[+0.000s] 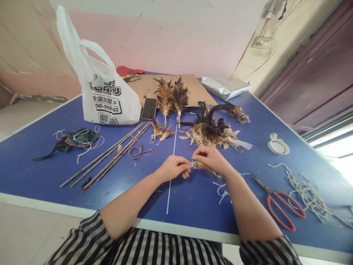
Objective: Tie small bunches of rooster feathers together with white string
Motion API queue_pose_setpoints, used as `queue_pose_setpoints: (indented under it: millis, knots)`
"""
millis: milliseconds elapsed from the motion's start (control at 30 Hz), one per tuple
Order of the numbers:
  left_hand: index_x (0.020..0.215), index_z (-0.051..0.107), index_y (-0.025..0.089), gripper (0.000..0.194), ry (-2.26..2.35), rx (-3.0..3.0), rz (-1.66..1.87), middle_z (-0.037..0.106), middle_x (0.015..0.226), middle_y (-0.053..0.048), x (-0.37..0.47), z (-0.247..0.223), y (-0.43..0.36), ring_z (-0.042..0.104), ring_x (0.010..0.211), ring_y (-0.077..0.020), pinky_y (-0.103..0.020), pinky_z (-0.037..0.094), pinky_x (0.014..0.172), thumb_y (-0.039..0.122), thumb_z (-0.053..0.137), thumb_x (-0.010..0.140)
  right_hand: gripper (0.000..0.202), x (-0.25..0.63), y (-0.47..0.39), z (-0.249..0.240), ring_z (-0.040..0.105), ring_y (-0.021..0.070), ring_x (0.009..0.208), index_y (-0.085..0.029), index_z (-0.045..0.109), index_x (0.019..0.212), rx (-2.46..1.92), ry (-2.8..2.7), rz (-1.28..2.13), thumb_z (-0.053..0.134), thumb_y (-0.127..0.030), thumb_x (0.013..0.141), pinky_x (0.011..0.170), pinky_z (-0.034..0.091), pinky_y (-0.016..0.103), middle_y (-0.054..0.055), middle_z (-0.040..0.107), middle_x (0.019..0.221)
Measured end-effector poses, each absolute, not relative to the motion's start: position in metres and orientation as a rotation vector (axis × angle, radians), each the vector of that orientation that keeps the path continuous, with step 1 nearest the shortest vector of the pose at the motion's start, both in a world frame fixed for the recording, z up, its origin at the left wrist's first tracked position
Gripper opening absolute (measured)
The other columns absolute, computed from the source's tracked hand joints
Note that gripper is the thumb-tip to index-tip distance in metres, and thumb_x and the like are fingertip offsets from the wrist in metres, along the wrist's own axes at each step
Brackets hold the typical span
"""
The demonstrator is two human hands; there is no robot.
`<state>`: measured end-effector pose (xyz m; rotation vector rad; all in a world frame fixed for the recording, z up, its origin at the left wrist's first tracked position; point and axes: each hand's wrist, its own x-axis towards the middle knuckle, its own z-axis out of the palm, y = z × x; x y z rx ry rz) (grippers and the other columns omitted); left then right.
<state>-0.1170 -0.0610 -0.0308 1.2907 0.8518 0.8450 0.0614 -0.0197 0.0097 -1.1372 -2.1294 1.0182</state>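
Note:
Near the middle of the blue table, my left hand (175,168) pinches the pale base of a small feather bunch (205,166). My right hand (210,157) is closed at the same end, its fingertips by a bit of white string wound there; the string is partly hidden. The feathers point right, under my right palm. Beyond my hands lies a heap of loose brown and black feathers (212,129). Two tied feather bundles (164,99) rest upright-looking on the cardboard's edge, and small tied tufts (161,131) lie in front of them.
Red-handled scissors (275,195) and tangled white string (306,191) lie at right, with a tape roll (278,146) behind. Thin sticks (110,154), dark feathers with string (75,141), a white plastic bag (107,88) and a phone (149,109) are at left. Cardboard (198,90) lies at the back.

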Motion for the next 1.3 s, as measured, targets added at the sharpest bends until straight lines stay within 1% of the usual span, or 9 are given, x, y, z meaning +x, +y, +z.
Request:
queue_pose_setpoints:
  millis: [100,200,400,567,733,933,1033,1133,1300]
  knots:
    - [0.076,0.060,0.008,0.023,0.815,1.152,0.874,0.062,0.062,-0.005,-0.119,-0.025,-0.060,0.059,0.050,-0.0115,-0.023,0.049,0.049,0.029,0.064,0.067,0.024,0.060,-0.014,-0.002,0.046,0.0097,0.048,-0.015,0.058,0.069,-1.139,-1.833,1.428,0.061,-0.039,0.066,0.047,0.036,0.023,-0.001,0.054,0.055]
    - [0.073,0.059,0.009,0.024,0.828,1.074,0.970,0.062,0.061,-0.004,-0.121,-0.022,-0.058,0.059,0.049,-0.0112,-0.022,0.048,0.047,0.030,0.066,0.065,0.024,0.051,-0.013,-0.012,0.047,0.0097,0.052,-0.015,0.056,0.064,-0.984,-1.731,1.460,0.062,-0.038,0.064,0.052,0.037,0.023,0.000,0.056,0.060]
    - [0.070,0.058,0.009,0.023,1.031,0.915,1.208,0.061,0.060,-0.003,-0.123,-0.025,-0.047,0.055,0.046,-0.0074,-0.018,0.046,0.046,0.030,0.066,0.064,0.015,0.030,-0.023,-0.025,0.044,0.0093,0.052,-0.015,0.060,0.071,-1.172,-1.863,1.010,0.053,-0.028,0.073,0.052,0.035,0.022,-0.001,0.055,0.060]
    - [0.071,0.059,0.010,0.018,1.165,1.077,1.272,0.058,0.055,-0.001,-0.126,-0.034,-0.044,0.053,0.046,-0.0084,-0.021,0.046,0.047,0.028,0.060,0.069,0.018,0.014,-0.042,-0.019,0.044,0.0107,0.055,-0.016,0.058,0.067,-1.072,-2.120,0.478,0.043,-0.018,0.078,0.056,0.034,0.023,0.001,0.054,0.059]
    - [0.078,0.064,0.014,0.018,1.297,1.431,1.270,0.060,0.059,-0.001,-0.128,-0.043,-0.048,0.054,0.051,-0.0097,-0.021,0.045,0.052,0.027,0.052,0.074,0.020,0.008,-0.050,-0.016,0.048,0.0135,0.062,-0.017,0.054,0.065,-1.035,-2.216,0.332,0.040,-0.015,0.079,0.064,0.036,0.025,0.003,0.054,0.063]
    - [0.077,0.063,0.014,0.018,1.385,1.471,1.345,0.062,0.065,-0.002,-0.129,-0.043,-0.046,0.057,0.056,-0.0110,-0.022,0.046,0.056,0.028,0.052,0.075,0.019,0.002,-0.045,-0.028,0.036,0.0094,0.044,-0.018,0.056,0.066,-1.218,-1.840,0.735,0.047,-0.031,0.078,0.046,0.029,0.022,-0.003,0.043,0.049]
    - [0.078,0.062,0.014,0.020,1.367,1.380,1.400,0.061,0.061,-0.001,-0.128,-0.040,-0.046,0.056,0.052,-0.0109,-0.022,0.046,0.053,0.030,0.051,0.076,0.022,-0.001,-0.041,-0.029,0.032,0.0076,0.038,-0.018,0.057,0.076,-1.244,-1.580,1.028,0.052,-0.039,0.074,0.039,0.027,0.021,-0.006,0.040,0.044]
    - [0.079,0.062,0.014,0.020,1.333,1.401,1.416,0.061,0.061,-0.001,-0.126,-0.039,-0.048,0.056,0.052,-0.0109,-0.022,0.046,0.053,0.031,0.051,0.076,0.030,-0.006,-0.039,-0.028,0.030,0.0064,0.033,-0.019,0.053,0.088,-1.167,-1.320,1.310,0.056,-0.043,0.071,0.037,0.034,0.021,-0.010,0.034,0.039]
    - [0.079,0.062,0.014,0.020,1.355,1.449,1.414,0.061,0.063,-0.001,-0.124,-0.039,-0.049,0.058,0.054,-0.0109,-0.021,0.046,0.054,0.031,0.051,0.076,0.031,-0.014,-0.038,-0.031,0.027,0.0045,0.035,-0.018,0.051,0.082,-1.113,-0.998,1.475,0.065,-0.038,0.063,0.041,0.045,0.023,-0.012,0.030,0.039]
